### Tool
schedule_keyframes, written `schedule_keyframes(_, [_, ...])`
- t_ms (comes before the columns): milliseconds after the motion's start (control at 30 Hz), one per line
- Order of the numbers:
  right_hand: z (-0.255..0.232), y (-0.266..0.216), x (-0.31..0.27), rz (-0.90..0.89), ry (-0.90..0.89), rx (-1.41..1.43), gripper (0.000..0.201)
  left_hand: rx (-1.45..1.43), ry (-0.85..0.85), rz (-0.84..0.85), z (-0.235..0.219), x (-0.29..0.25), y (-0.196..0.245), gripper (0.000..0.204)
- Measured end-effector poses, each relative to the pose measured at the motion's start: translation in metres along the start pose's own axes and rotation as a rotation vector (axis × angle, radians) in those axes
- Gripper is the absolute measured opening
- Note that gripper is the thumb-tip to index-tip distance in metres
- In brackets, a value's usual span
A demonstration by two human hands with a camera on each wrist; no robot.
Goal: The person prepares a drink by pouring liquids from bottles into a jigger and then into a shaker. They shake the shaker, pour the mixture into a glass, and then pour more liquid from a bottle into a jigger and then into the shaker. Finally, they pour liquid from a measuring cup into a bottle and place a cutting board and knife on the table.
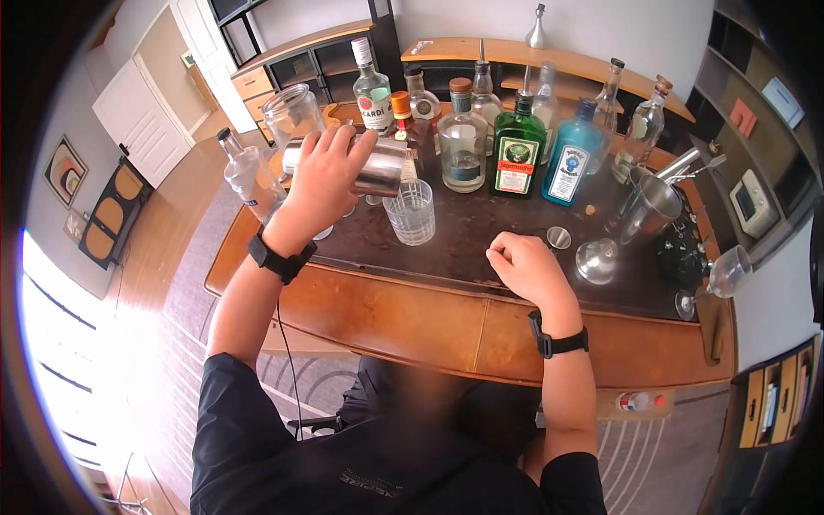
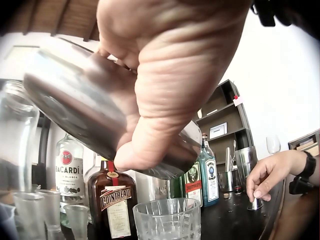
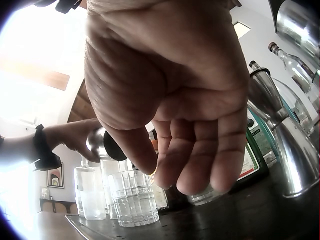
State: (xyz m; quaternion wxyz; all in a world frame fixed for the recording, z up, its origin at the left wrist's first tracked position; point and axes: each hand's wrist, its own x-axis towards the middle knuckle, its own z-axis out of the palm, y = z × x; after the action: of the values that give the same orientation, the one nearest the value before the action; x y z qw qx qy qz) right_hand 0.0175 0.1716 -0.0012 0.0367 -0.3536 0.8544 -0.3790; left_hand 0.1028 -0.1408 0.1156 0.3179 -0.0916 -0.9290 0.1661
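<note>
The left hand (image 1: 324, 174) grips a metal shaker tin (image 1: 379, 168), tipped with its mouth end over a cut-glass tumbler (image 1: 410, 216). In the left wrist view the tin (image 2: 82, 97) slants above the tumbler's rim (image 2: 167, 212). Clear liquid shows low in the tumbler (image 3: 134, 202) in the right wrist view; no stream can be made out. The right hand (image 1: 530, 269) is by the table's front edge, fingers loosely bent and holding nothing. Beside it stands a small metal jigger (image 1: 559, 238), which it does not appear to grip.
Several bottles, among them a green one (image 1: 518, 150) and a blue one (image 1: 570, 163), stand behind the tumbler. A clear bottle (image 1: 251, 178) and a large glass jar (image 1: 293, 118) are at left. At right are a mixing tin (image 1: 651, 210), an upturned glass (image 1: 596, 261) and a stemmed glass (image 1: 728, 273).
</note>
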Motion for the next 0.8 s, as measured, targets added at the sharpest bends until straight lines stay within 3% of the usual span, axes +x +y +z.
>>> schedule_keyframes(433, [0.000,0.001,0.000,0.008,-0.005,0.009,0.017,0.127,-0.007,0.147,0.006,0.004,0.006,0.083])
schedule_keyframes(800, [-0.001,0.000,-0.001,0.032,-0.017,0.007,0.017,0.119,0.044,0.151,0.002,0.008,0.008,0.079])
